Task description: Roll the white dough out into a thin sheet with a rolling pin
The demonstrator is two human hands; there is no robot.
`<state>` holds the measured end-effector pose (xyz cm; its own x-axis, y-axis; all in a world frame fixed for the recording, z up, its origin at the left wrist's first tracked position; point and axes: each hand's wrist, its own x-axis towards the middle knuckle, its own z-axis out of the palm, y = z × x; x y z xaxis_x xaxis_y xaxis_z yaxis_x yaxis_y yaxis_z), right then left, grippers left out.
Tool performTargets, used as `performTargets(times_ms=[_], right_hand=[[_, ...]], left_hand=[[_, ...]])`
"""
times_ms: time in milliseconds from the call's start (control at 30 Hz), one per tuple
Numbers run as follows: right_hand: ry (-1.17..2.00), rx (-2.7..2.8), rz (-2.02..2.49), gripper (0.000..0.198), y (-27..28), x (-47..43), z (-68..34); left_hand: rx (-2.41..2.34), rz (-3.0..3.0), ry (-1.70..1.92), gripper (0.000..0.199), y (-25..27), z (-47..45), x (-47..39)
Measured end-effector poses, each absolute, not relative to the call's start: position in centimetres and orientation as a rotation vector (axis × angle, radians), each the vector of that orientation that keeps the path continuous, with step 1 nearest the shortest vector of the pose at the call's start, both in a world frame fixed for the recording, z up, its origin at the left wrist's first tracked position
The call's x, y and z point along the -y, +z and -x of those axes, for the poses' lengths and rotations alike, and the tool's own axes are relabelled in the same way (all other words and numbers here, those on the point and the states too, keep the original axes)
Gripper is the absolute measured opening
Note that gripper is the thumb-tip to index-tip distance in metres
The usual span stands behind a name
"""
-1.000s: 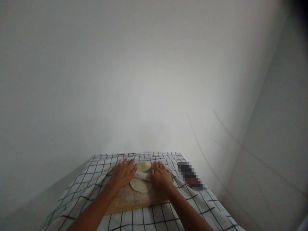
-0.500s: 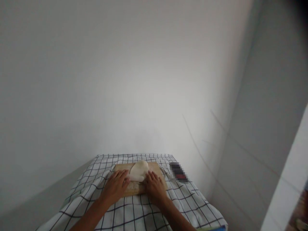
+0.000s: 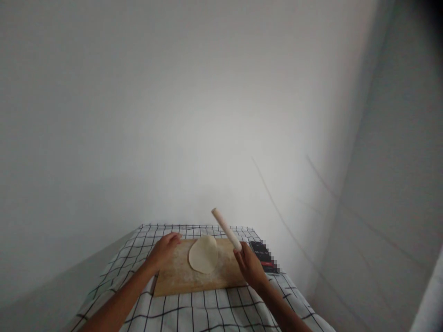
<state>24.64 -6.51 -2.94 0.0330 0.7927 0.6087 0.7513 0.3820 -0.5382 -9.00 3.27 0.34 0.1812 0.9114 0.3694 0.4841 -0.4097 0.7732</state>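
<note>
1. Centrally, a flat sheet of dough (image 3: 203, 255), pale and roughly round, lies on the wooden board (image 3: 228, 272). Outline uneven; the far side reaches the board's far edge in this view.
2. Board: light brown, set slightly askew, near edge toward the wearer. Whitish dusting, flour-like, on the bare wood around the dough, most of it left of and nearer than the sheet.
3. Rolling pin (image 3: 226, 229): plain, pale, slim, straight. Held at a slant, far end up and to the left, seen partly against the wall; it looks lifted clear of the dough.
4. Right hand (image 3: 249, 265): closed round the pin's lower end, at the right side of the board, thumb toward the dough.
5. Left hand (image 3: 166, 249): at the board's far left corner, well apart from the pin, fingers bent inward. Cannot tell whether it grips or merely touches the board's edge.
6. Checked cloth (image 3: 194, 313): white with dark lines, spread under the board, rumpled along both sides.
7. Dark flat item (image 3: 261, 251) on the cloth, just beyond the right hand. Red band near its lower end; small light marks higher up, too blurred to read. Part of it is pixelated.
8. Pale wall (image 3: 173, 115) behind, meeting a greyer side wall (image 3: 398, 161) at right. Thin curved lines (image 3: 273, 198) run across the lower right.
</note>
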Motion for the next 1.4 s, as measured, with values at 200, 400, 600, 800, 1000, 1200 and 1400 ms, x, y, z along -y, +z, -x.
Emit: performTargets(times_ms=[200, 400, 600, 800, 1000, 1200, 1400], right_hand=[[0.343, 1.473, 1.292, 0.049, -2.1, 1.2, -23.1], [0.53, 1.398, 1.223, 0.05, -3.6, -0.9, -22.7], [0.77, 1.319, 1.139, 0.049, -4.0, -0.7, -23.6], [0.814, 1.298, 1.109, 0.049, -3.9, -0.7, -23.3], [0.857, 1.258, 1.081, 0.051, -3.7, -0.6, -23.1], [0.845, 1.252, 1.085, 0.052, -3.8, -0.6, -23.0], [0.835, 1.242, 1.112, 0.054, -3.9, -0.6, -23.0]], left_hand=[[-1.261, -2.103, 1.017, 0.056, -0.7, 1.5, -7.6], [-1.182, -2.321, 0.675, 0.057, -0.2, -0.7, -9.3], [-1.114, -2.399, 0.511, 0.059, 2.9, -0.8, -7.4], [-1.103, -2.344, 0.411, 0.045, 4.4, -0.6, -6.6], [-0.939, -2.204, 0.361, 0.053, 6.2, 0.6, -6.1], [-0.752, -2.008, 0.279, 0.053, 8.8, 1.5, -5.0], [-0.609, -1.732, 0.316, 0.06, 11.0, 4.5, -4.2]])
